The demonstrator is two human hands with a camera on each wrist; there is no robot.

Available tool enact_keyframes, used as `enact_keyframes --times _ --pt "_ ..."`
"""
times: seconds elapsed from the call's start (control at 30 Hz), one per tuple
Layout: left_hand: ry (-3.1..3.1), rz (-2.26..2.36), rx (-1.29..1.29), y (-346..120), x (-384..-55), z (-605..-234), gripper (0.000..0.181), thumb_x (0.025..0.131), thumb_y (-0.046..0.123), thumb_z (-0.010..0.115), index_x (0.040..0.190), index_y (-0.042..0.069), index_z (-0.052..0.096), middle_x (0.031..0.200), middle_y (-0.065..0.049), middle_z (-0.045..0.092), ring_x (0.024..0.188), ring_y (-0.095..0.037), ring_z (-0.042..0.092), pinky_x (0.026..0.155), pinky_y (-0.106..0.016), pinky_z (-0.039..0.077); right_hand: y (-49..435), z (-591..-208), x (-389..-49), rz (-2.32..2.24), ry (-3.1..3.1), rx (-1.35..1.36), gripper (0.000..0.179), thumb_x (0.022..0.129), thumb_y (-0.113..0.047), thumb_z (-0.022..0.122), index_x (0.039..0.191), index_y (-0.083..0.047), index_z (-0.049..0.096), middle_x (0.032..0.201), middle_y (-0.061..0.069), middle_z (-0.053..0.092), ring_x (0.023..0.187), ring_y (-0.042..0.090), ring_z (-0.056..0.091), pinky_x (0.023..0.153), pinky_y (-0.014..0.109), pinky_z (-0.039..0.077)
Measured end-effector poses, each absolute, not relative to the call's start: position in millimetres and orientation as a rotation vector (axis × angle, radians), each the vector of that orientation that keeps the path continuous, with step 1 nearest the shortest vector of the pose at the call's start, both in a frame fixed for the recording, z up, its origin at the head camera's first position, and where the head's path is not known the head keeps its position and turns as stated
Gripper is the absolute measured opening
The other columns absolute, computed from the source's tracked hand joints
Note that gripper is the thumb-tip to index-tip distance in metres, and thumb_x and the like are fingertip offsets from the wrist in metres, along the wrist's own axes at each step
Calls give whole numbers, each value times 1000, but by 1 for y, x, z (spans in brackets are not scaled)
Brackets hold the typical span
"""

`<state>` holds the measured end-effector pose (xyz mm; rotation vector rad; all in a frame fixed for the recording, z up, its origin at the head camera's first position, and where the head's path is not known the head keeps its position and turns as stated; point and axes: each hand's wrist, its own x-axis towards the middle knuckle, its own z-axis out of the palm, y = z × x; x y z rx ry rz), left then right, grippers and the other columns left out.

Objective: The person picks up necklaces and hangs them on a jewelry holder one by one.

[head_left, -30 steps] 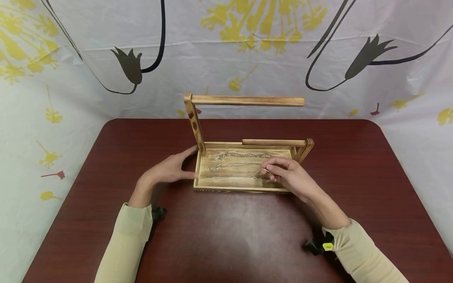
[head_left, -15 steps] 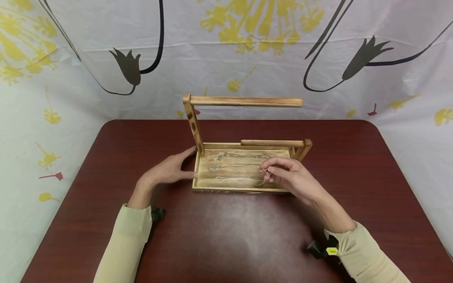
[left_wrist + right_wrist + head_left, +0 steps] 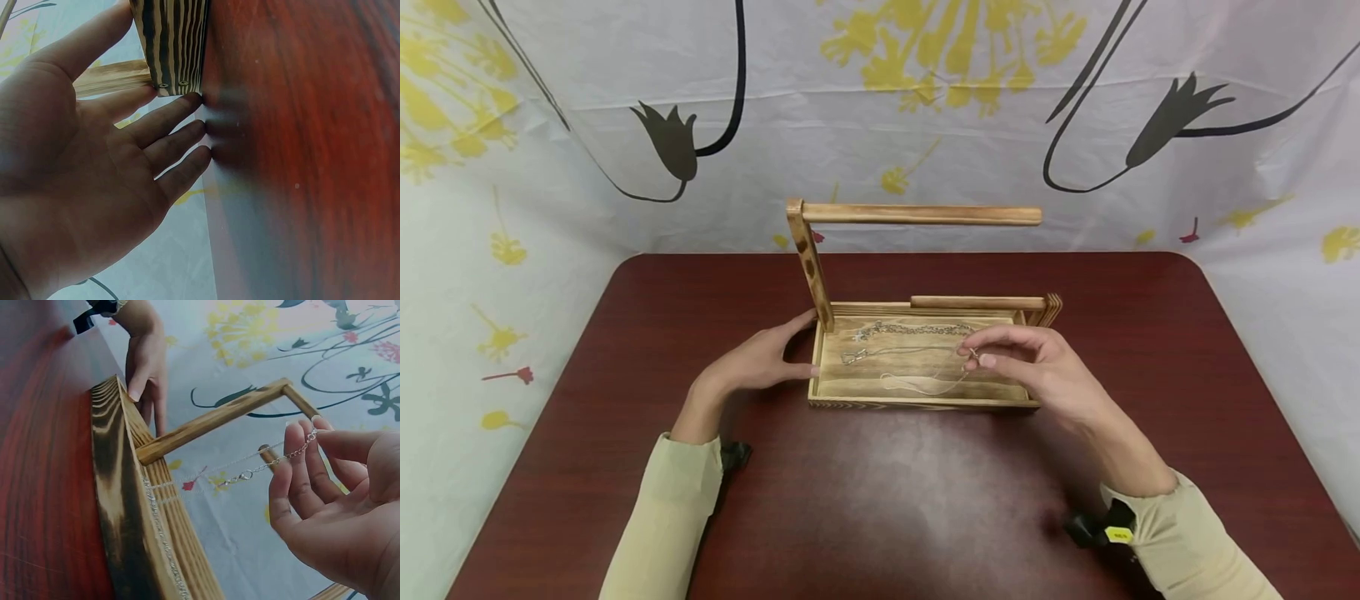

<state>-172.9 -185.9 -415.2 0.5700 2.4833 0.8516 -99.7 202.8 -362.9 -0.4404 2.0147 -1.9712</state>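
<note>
A shallow wooden tray (image 3: pixel 887 402) with two rails sits on the table. My right hand (image 3: pixel 1060 375) pinches one end of a thin silver necklace (image 3: pixel 246 475) between thumb and fingertips, above the tray's right part. From there the chain slopes down, its lower loop lying along the tray's near side. Behind it lie two more necklaces: a chunky chain (image 3: pixel 917 329) at the back and a finer one with a pendant (image 3: pixel 853 357) in the middle. At the tray's left end my left hand (image 3: pixel 756 358) rests with extended fingers, thumb and index finger against the wood, as the left wrist view (image 3: pixel 94 156) shows.
A wooden post (image 3: pixel 812 267) rises at the tray's back left and carries a long upper bar (image 3: pixel 925 214). A shorter, lower bar (image 3: pixel 977 302) stands at the back right. The dark red table (image 3: pixel 925 483) ends at a patterned cloth (image 3: pixel 955 150).
My right hand has moved slightly right, drawing the pinched necklace with it. The chain's loop on the tray has shifted right and loosened into a curve. My left hand stays in place.
</note>
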Motion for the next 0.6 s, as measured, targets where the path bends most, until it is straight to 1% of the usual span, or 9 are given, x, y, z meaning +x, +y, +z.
enact_keyframes --times 0.1,0.27,0.4,0.6 --pt "2484 849 570 -186 -173 -416 96 89 39 75 161 18 15 163 -9 23 147 -33 26 114 -54 29 205 -359 -99 -1985 2031 -465 24 95 -2 65 118 3 67 112 11 71 100 23 70 86 31 56" --pt "2485 850 574 -187 -173 -416 96 89 39 75 161 18 15 163 -8 23 147 -32 25 114 -53 28 208 -356 -100 -2079 1920 -557 24 96 8 58 118 8 65 113 14 69 97 23 71 87 37 56" --pt "2482 853 575 -187 -174 -416 95 90 38 75 161 17 16 163 -8 23 147 -31 25 115 -53 28 210 -353 -100 -2126 1842 -617 27 95 14 54 120 10 63 114 16 68 96 25 70 83 42 57" --pt "2482 839 573 -186 -175 -416 95 90 39 74 161 17 15 163 -8 23 147 -32 25 115 -53 28 212 -345 -100 -2120 1857 -631 29 92 15 57 121 10 62 116 13 67 94 21 68 75 39 59"
